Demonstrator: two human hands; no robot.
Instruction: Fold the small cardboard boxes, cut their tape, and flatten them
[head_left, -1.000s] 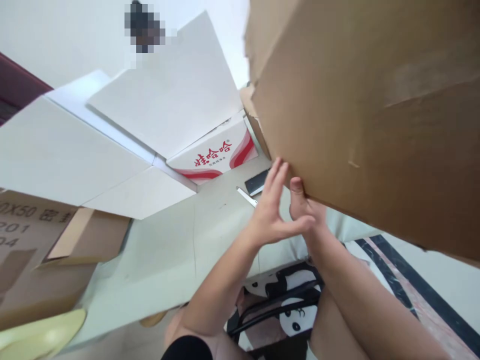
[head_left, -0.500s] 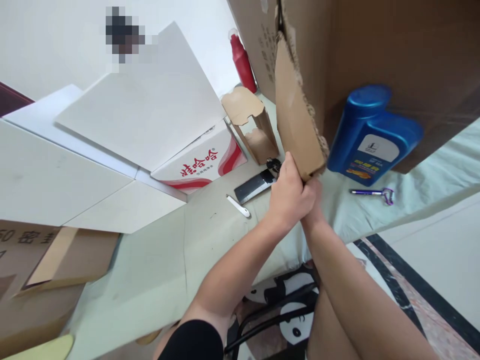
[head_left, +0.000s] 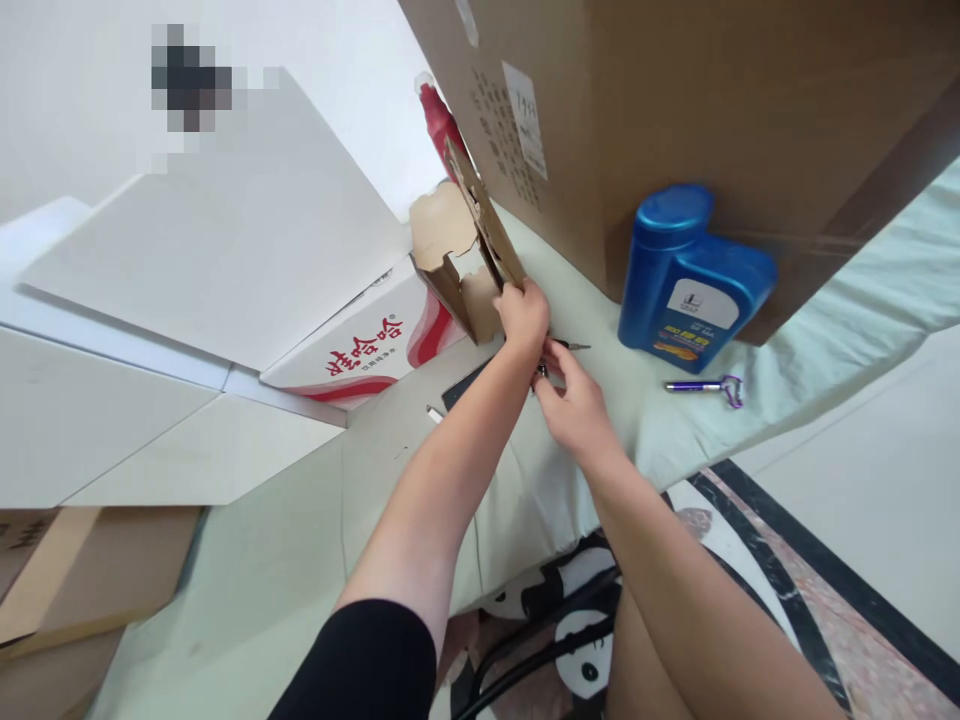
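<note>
My left hand (head_left: pixel 525 315) is closed on the lower end of a flat cardboard piece (head_left: pixel 491 225), which stands upright on edge and leans away from me. My right hand (head_left: pixel 576 405) is just beside it, thumb and fingers closed round a small dark metallic object with a pointed tip (head_left: pixel 579 346); the fingers cover most of it, so its kind is unclear. Under my left forearm a black, phone-like slab (head_left: pixel 461 386) is partly hidden. The end of a slim white tool (head_left: pixel 433 413) shows by the forearm. An open cut cardboard box (head_left: pixel 442 225) stands behind the cardboard piece.
A blue oil bottle (head_left: pixel 690 290) stands right, before a large brown carton (head_left: pixel 712 120). Near it lies a purple pen (head_left: pixel 697 386). A red bottle (head_left: pixel 441 125) is at the back. At left are a white-and-red carton (head_left: pixel 360 350) and folded brown cardboard (head_left: pixel 112 570).
The cardboard piece has moved left and away, held now by my left hand alone. My right hand has left it and come down onto the small dark object. The view has shifted.
</note>
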